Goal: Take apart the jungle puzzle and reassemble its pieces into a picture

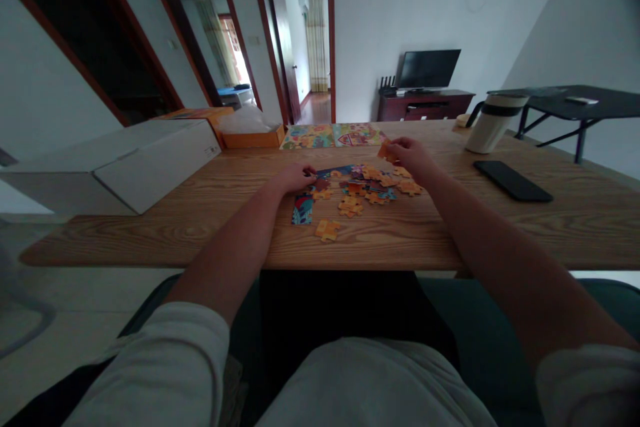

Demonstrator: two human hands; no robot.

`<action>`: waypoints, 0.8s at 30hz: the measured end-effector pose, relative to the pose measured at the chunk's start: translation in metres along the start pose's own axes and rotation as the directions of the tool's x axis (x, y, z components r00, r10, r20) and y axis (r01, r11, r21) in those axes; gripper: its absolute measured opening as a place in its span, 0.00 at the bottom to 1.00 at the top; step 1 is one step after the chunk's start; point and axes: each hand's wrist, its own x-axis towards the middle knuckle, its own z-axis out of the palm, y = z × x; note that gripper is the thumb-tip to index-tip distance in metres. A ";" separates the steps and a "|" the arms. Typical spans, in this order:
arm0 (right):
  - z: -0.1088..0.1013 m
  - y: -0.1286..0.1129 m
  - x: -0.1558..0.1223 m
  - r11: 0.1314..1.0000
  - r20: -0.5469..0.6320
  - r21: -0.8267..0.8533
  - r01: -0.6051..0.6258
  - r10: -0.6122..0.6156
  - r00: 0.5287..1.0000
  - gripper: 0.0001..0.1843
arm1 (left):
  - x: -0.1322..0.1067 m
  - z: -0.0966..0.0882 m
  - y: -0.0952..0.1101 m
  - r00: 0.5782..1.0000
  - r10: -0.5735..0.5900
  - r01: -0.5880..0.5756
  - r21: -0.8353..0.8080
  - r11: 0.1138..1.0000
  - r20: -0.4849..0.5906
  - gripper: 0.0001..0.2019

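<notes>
My right hand (411, 155) is raised over the far right of the loose pieces, its fingers pinching an orange-backed puzzle piece (385, 149). My left hand (298, 177) rests on the table at the upper left corner of a partly joined puzzle (303, 209); its fingers are curled, and what they hold, if anything, is hidden. Dark blue joined pieces (336, 170) run along the puzzle's far side. Between the hands lies a heap of loose puzzle pieces (373, 177), mostly orange side up. Nearer to me lie a few more orange pieces (328, 230).
Behind the puzzle lies a colourful picture sheet (333, 135). On the left stand a white box (115, 160) and an orange box (253, 139) with clear plastic in it. A black phone (513, 181) and a white tumbler (495, 125) are on the right of the wooden table (200, 240).
</notes>
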 end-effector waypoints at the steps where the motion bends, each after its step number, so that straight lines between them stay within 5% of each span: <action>1: 0.002 0.000 -0.001 0.996 -0.018 -0.075 0.037 -0.039 0.999 0.09 | 0.000 0.000 0.000 1.000 0.001 -0.001 -0.001 1.000 0.005 0.16; 3: 0.010 -0.005 -0.011 0.947 -0.028 -0.260 0.187 -0.201 0.979 0.11 | 0.001 0.000 -0.001 1.000 0.005 -0.005 -0.010 1.000 0.010 0.16; 5: 0.028 -0.016 -0.032 0.813 0.096 -0.387 0.435 -0.434 0.896 0.15 | 0.002 0.001 -0.002 1.000 0.003 -0.003 -0.018 1.000 0.010 0.16; 7: 0.051 -0.030 -0.063 0.677 0.368 -0.353 0.646 -0.534 0.761 0.19 | 0.003 0.002 -0.004 1.000 0.008 -0.008 -0.034 0.999 0.010 0.16; 10: 0.084 -0.047 -0.108 0.469 0.680 -0.187 0.863 -0.573 0.458 0.25 | 0.003 0.003 -0.006 1.000 0.028 -0.028 -0.068 0.997 0.005 0.16; 12: 0.098 -0.051 -0.125 0.417 0.757 -0.137 0.898 -0.541 0.366 0.26 | 0.003 0.002 -0.006 1.000 0.023 -0.022 -0.069 0.997 0.004 0.16; 16: 0.105 -0.050 -0.124 0.443 0.797 -0.111 0.890 -0.495 0.346 0.21 | 0.002 0.001 -0.003 1.000 0.016 -0.015 -0.041 0.999 0.013 0.17; 21: 0.113 -0.065 -0.116 0.437 0.790 -0.260 0.861 -0.416 0.450 0.24 | 0.003 0.002 -0.003 1.000 0.016 -0.015 -0.040 0.999 0.010 0.16; 24: 0.129 -0.077 -0.118 0.356 0.796 -0.315 0.880 -0.406 0.449 0.27 | 0.004 0.003 -0.005 1.000 0.004 -0.003 -0.061 0.998 0.021 0.16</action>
